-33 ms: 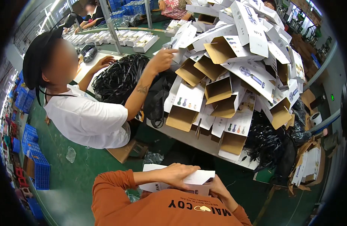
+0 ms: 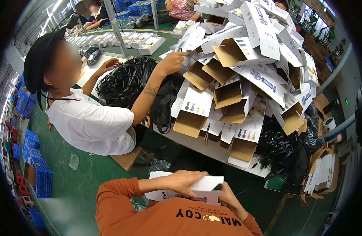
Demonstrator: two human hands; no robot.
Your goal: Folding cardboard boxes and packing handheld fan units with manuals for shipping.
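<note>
A white cardboard fan box [image 2: 210, 183] lies close against my body at the bottom of the view. Across its top goes my left hand [image 2: 185, 182], thumb down the near side and fingers over the upper panel, gripping it. At the box's right end is my right hand [image 2: 228, 195], closed round that end; some of its fingers are hidden behind the cardboard. The box's lower side is partly covered by my orange top.
Ahead, a table [image 2: 181, 141] bears a high pile of open white boxes [image 2: 192, 101]. Bundled black straps [image 2: 120, 82] lie left of it. A co-worker in a white shirt [image 2: 90, 126] reaches toward the pile. Blue crates [image 2: 42, 179] stand on the floor at left.
My left hand and the box's top panel have shifted very slightly left. The co-worker's outstretched hand has moved a little to the right at the pile.
</note>
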